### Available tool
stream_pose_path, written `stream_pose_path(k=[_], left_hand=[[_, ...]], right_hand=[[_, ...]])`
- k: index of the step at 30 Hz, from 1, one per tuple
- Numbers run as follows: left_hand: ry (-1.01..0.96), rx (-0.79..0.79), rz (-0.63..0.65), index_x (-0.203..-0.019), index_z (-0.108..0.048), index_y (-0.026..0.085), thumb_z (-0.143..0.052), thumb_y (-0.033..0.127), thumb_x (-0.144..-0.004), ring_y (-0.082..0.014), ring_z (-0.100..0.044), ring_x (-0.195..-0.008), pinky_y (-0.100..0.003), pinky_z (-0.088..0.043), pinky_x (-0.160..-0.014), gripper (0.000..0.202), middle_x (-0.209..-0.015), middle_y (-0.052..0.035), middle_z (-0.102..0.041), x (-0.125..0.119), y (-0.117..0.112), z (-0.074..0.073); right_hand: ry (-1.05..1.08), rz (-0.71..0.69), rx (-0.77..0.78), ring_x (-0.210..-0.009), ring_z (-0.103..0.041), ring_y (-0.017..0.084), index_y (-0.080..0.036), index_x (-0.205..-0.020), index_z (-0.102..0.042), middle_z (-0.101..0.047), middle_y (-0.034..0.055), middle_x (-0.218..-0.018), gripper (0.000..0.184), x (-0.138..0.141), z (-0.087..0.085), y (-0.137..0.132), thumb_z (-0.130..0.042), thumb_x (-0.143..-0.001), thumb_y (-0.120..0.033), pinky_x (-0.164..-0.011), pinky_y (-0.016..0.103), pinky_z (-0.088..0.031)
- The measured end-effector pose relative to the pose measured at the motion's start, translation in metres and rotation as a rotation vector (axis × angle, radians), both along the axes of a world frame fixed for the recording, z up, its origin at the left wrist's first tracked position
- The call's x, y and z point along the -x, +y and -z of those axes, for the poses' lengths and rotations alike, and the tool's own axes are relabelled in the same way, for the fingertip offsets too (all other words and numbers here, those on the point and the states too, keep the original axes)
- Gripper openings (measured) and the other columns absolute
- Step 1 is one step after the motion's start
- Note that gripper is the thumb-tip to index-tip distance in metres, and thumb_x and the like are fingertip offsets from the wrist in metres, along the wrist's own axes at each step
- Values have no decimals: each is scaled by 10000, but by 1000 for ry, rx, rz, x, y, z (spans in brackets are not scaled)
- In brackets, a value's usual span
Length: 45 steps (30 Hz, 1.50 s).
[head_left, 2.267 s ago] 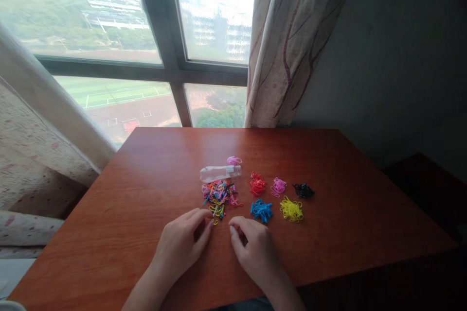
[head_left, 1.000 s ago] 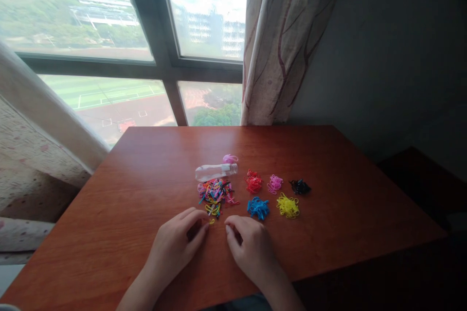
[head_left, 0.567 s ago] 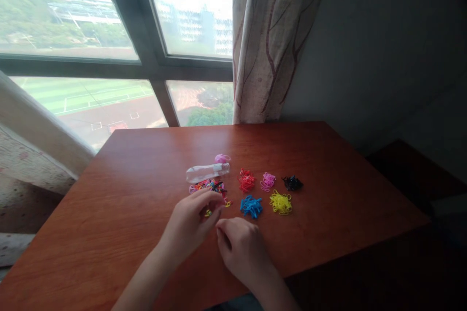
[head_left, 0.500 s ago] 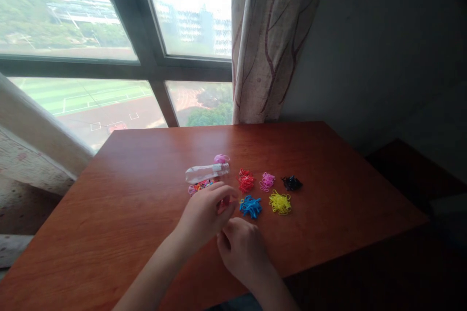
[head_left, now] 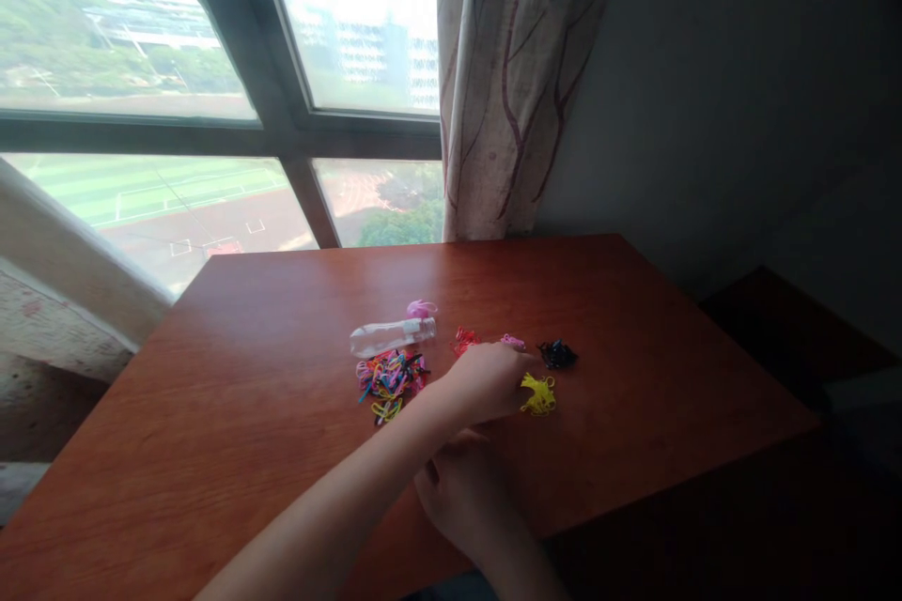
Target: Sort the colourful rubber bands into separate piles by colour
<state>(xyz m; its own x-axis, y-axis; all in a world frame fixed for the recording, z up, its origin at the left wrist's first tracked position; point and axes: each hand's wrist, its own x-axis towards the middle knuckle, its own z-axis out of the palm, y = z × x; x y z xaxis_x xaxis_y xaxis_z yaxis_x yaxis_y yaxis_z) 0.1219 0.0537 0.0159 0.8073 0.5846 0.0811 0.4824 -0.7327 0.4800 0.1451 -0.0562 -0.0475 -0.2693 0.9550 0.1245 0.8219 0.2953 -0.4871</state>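
My left hand reaches across to the right with fingers drawn together, beside the yellow rubber bands. Whatever it pinches, if anything, is hidden. Below it, my right hand is curled closed near the table's front, its fingertips partly covered by my left wrist. A mixed heap of coloured rubber bands lies left of my left forearm. Past my left hand are red bands, pink bands partly covered by it, and black bands. The blue bands are hidden under my left hand.
A clear plastic bottle lies on its side behind the mixed heap, with a pink item by its end. The wooden table meets a window and a patterned curtain. Its right edge borders a dark area.
My left hand has moved right from the mixed heap, over the blue bands toward the yellow and pink ones. The mixed heap is uncovered. My right hand stays nearly in place.
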Motion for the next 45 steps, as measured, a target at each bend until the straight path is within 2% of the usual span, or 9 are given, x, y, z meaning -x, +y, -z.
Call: stream_pose_path(k=[3,7,12,16,21,26,31,40,45], left_hand=[[-41,9,-64,-972,-713,236,-604,220,-805,-175,-644,-704,-255,-450,-610,200,-837,-24,-714,25,-1,-5],[-160,43,-230,-949,-704,210,-522,200,-859,-144,-612,-685,-236,-446,-624,203,-801,-15,-700,76,-8,-6],[-285,128,-452,-893,-709,182,-544,252,-860,-108,-535,-580,-206,-414,-551,183,-715,1,-671,137,-25,11],[-317,154,-561,-916,-706,171,-543,311,-884,-124,-580,-606,-211,-447,-572,218,-712,-6,-684,163,-41,25],[-315,147,-618,-879,-709,192,-559,317,-867,-150,-653,-672,-223,-502,-629,196,-789,-12,-735,179,-60,34],[-351,94,-685,-838,-703,200,-570,328,-857,-153,-665,-669,-218,-510,-622,185,-781,-5,-737,187,-70,38],[-329,93,-666,-856,-691,203,-544,313,-883,-146,-654,-672,-217,-498,-622,186,-784,0,-725,184,-71,39],[-289,59,-634,-881,-681,207,-535,288,-893,-151,-658,-714,-227,-498,-664,167,-824,-5,-727,186,-72,42],[-273,58,-634,-892,-678,208,-523,292,-903,-152,-657,-726,-231,-496,-678,176,-838,-7,-730,185,-72,42]], right_hand=[[39,12,-15,-745,-636,170,-222,-847,-630,-690,4,-798,141,0,-3,1,-519,-852,-136,-651,250,-392],[92,11,-45,-756,-619,155,-231,-880,-615,-673,-8,-804,137,-1,-5,1,-503,-904,-157,-650,243,-366],[134,11,-51,-759,-609,159,-225,-878,-599,-665,-6,-804,140,-2,-4,0,-496,-901,-133,-665,251,-358],[148,17,-68,-751,-612,159,-226,-872,-597,-664,-3,-795,142,1,-5,-2,-498,-894,-126,-668,243,-367],[218,87,-117,-717,-633,162,-222,-889,-625,-668,18,-755,203,-13,-3,-21,-435,-935,-167,-668,245,-404],[140,241,-200,-728,-682,183,-210,-910,-684,-716,70,-816,298,-63,11,-43,-398,-985,-246,-686,259,-485],[-9,337,-252,-821,-724,212,-181,-1062,-717,-749,100,-950,327,-100,20,-43,-420,-983,-291,-728,272,-539],[-50,409,-233,-836,-732,224,-177,-1084,-723,-750,112,-998,381,-103,18,-36,-387,-981,-324,-716,281,-563],[-29,442,-264,-770,-730,220,-199,-975,-736,-757,103,-929,369,-105,17,-43,-394,-974,-336,-677,280,-555]])
